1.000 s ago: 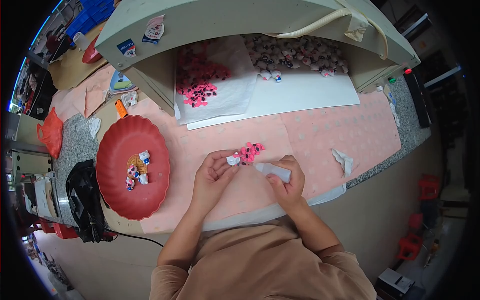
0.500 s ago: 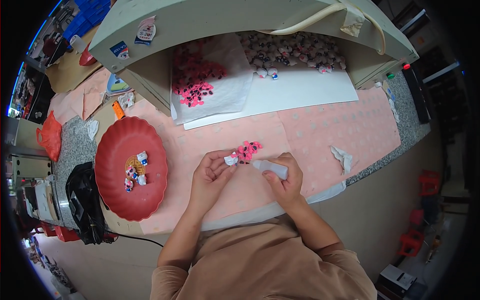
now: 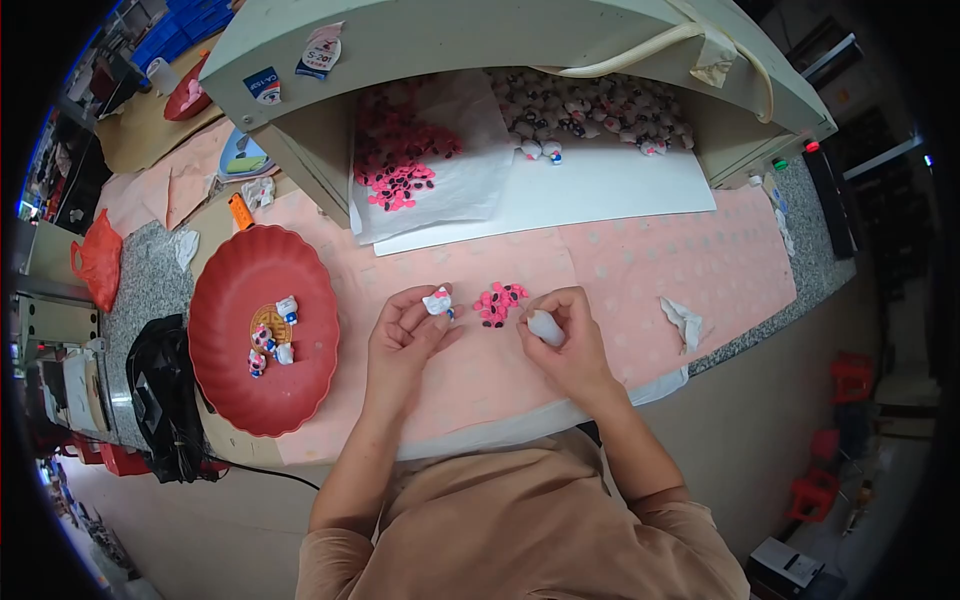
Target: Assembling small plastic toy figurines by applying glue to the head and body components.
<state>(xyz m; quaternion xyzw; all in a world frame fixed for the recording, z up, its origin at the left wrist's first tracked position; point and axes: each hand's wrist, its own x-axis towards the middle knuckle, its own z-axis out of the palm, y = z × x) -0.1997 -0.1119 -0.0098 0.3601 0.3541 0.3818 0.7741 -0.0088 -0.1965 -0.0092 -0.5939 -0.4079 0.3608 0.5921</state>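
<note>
Near the front edge of the counter (image 3: 828, 245), the left hand (image 3: 398, 352) pinches a white figurine (image 3: 437, 301) between its fingers; the right hand's (image 3: 576, 350) fingers clasp a bottle (image 3: 545, 329). Loose pink pieces (image 3: 498, 303) remain between. Left bowl (image 3: 262, 258): four figurines (image 3: 286, 311), apparently finished. Rear heap (image 3: 590, 112): apparently pending.

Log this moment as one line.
left hand: holds figurine | right hand: holds bottle | pink pieces: between hands | red tray: holds other figurines
</note>
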